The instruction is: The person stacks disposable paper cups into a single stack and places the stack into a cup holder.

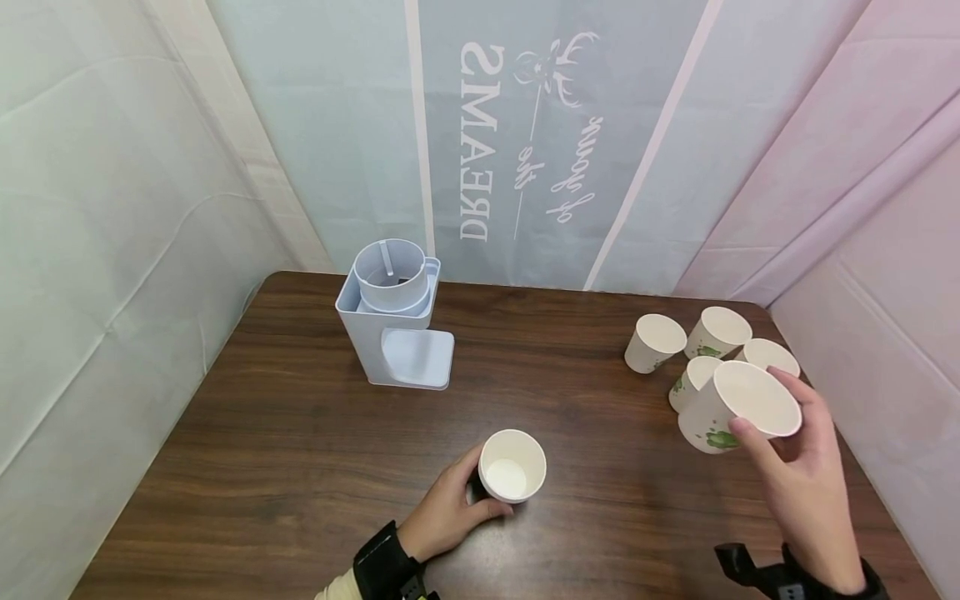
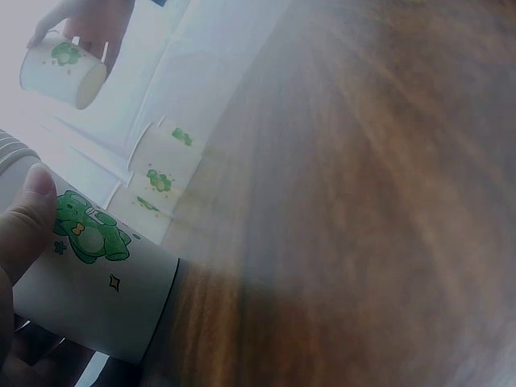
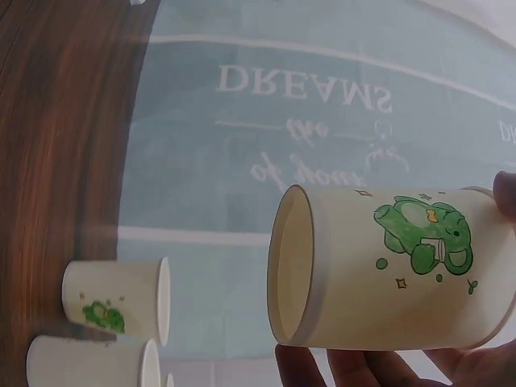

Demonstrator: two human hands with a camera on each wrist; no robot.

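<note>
My left hand (image 1: 450,508) grips a white paper cup (image 1: 513,487), upright near the table's front middle. Several rims show stacked at its top edge in the left wrist view, and a green bear is printed on the wall of this held cup (image 2: 105,298). Over at the right, my right hand (image 1: 810,467) holds another paper cup (image 1: 712,425) between thumb and fingers, raised above the table. The same green bear print faces the right wrist view on that cup (image 3: 387,282). Just behind it stand several more paper cups (image 1: 647,354), upright, partly overlapped by the held one.
At the back left of the brown wooden table (image 1: 285,433) is a light blue holder (image 1: 356,337) with a low side tray and a round blue cup (image 1: 390,296) in its top. Fabric curtains (image 1: 360,125) hang behind and at both sides.
</note>
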